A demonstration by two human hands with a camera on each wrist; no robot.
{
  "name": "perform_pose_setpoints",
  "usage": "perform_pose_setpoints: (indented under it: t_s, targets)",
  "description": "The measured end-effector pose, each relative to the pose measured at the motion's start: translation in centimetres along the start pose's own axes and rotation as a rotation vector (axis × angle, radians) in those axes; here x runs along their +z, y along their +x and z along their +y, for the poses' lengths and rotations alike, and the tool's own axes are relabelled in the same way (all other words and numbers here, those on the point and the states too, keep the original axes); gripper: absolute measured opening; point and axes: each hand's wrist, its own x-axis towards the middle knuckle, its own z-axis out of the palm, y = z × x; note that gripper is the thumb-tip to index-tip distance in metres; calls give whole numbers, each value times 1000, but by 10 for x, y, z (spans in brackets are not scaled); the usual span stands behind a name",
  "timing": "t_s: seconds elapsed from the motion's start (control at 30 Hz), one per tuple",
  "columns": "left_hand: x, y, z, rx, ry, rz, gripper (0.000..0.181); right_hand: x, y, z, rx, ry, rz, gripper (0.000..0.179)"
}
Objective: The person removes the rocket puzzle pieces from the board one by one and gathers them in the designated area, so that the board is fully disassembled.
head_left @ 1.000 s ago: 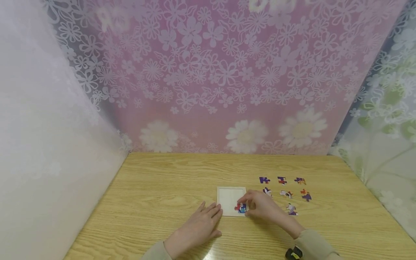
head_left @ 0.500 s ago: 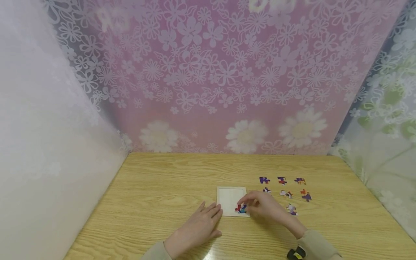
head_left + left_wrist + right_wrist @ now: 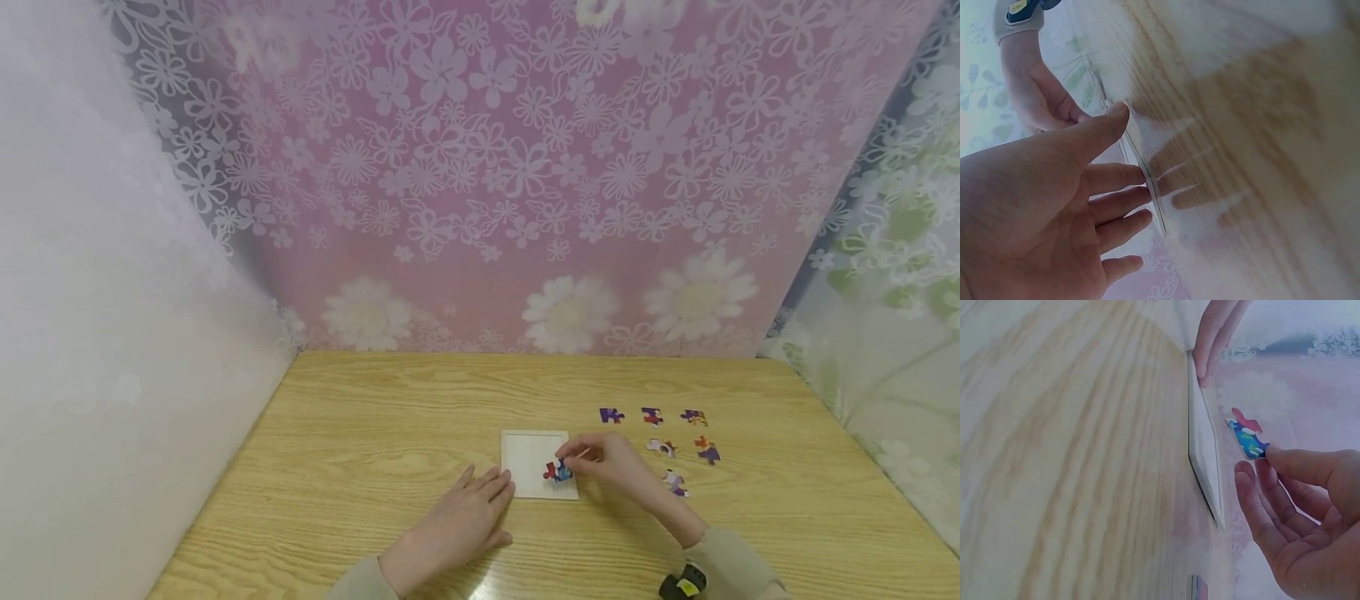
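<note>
A white square puzzle frame (image 3: 525, 467) lies flat on the table. My left hand (image 3: 459, 518) rests at its left edge, fingers straight, fingertips touching the rim. Above the frame's lower right part, my right hand (image 3: 617, 468) pinches a red and blue jigsaw puzzle piece (image 3: 558, 472) between thumb and fingertip. In the right wrist view that puzzle piece (image 3: 1249, 435) is tilted and apart from the frame (image 3: 1205, 444). The left wrist view shows my left hand (image 3: 1054, 206) with fingers spread against the frame's edge; the piece is not visible there.
Several loose puzzle pieces lie to the right in rough rows, among them a purple piece (image 3: 612, 416), an orange and purple piece (image 3: 707, 451) and a white and purple piece (image 3: 675, 482). A floral curtain (image 3: 480, 208) hangs behind the wooden table (image 3: 360, 433).
The right hand has lifted the red and blue puzzle piece from the frame's lower right corner, and the piece has tilted. The hand now covers one loose piece. The left hand has stayed still.
</note>
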Motion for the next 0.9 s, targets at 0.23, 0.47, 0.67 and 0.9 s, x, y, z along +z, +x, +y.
perform_pose_setpoints:
  t_s: [0.23, 0.47, 0.67, 0.9]
  targets:
    - [1, 0, 0, -4, 4, -2, 68, -6, 0, -1, 90, 198, 31, 29]
    - [3, 0, -1, 10, 9, 13, 68, -14, -3, 3, 122, 269, 55, 35]
    - [2, -1, -2, 17, -1, 7, 68, -21, -10, 5, 153, 298, 102, 36]
    - [2, -2, -2, 28, -2, 10, 68, -35, -20, 17, 157, 274, 162, 37]
